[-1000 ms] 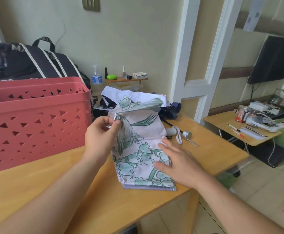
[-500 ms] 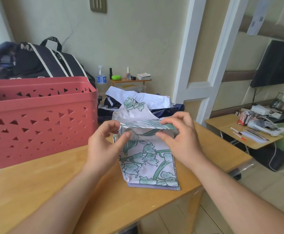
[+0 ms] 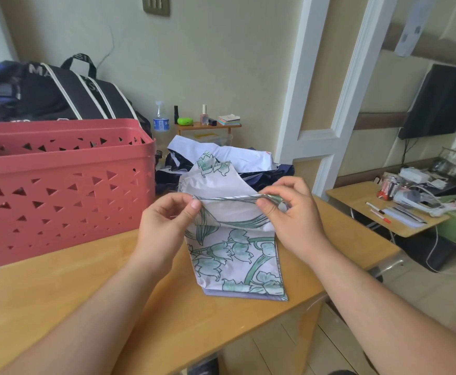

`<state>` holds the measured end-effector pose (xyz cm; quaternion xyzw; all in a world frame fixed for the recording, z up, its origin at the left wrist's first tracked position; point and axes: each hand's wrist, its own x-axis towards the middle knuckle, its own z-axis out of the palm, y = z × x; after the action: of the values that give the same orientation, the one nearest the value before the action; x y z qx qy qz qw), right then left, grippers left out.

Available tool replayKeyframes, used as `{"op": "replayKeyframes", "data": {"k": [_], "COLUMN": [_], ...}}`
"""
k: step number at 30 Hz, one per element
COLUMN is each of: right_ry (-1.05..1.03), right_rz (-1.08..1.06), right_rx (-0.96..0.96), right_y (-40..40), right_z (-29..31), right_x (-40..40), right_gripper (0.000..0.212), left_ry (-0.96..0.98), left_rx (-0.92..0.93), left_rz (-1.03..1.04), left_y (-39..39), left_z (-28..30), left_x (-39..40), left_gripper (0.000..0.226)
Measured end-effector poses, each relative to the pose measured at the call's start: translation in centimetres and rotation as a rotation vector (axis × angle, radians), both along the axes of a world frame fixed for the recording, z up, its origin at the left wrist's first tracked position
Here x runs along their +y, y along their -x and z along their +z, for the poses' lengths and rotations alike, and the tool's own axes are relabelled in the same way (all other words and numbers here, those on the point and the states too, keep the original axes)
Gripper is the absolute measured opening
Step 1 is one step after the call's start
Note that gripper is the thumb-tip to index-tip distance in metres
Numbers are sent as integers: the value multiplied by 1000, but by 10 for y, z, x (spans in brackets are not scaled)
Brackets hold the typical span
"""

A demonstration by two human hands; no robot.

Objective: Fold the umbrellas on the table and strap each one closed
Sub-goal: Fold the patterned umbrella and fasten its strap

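A fold of the floral umbrella canopy is pinched between thumb and curled fingers of the left hand and the right hand; below the fingers, the fabric lies on the wooden table.

wooden table | red basket – left | floral umbrella – centre | dark umbrellas – behind

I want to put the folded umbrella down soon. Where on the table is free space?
Bare wood lies left of the floral umbrella, in front of the red basket, and along the table edge beyond the right hand. Behind, the other umbrellas crowd it.
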<state>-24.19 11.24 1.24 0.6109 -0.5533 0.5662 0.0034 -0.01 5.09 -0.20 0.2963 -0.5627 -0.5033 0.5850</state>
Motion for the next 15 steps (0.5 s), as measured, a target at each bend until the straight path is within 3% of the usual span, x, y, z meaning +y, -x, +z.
{"op": "replayKeyframes", "data": {"k": [4,7,9,12,15], "right_ry": [44,26,14,-6,-26], "right_rz": [-9,6,21,27,52], "right_rx": [-31,-48,-36,-69,-135], "right_y": [1,3,4,6,4], "right_z": [2,2,3,7,9], "right_x": [2,4,7,12,19], "right_gripper": [11,10,11,15,25], "left_ry": [83,248,336,413,480], "left_rx": [-28,-224,-354,-374,-407], "left_rz": [63,94,164,239,224], "left_y": [-3,-8,-9,-10,-13], "left_z": [2,-2,-3,-1,1], "left_x": [0,-4,-4,-3,-3], "left_gripper": [18,32,29,10,20]}}
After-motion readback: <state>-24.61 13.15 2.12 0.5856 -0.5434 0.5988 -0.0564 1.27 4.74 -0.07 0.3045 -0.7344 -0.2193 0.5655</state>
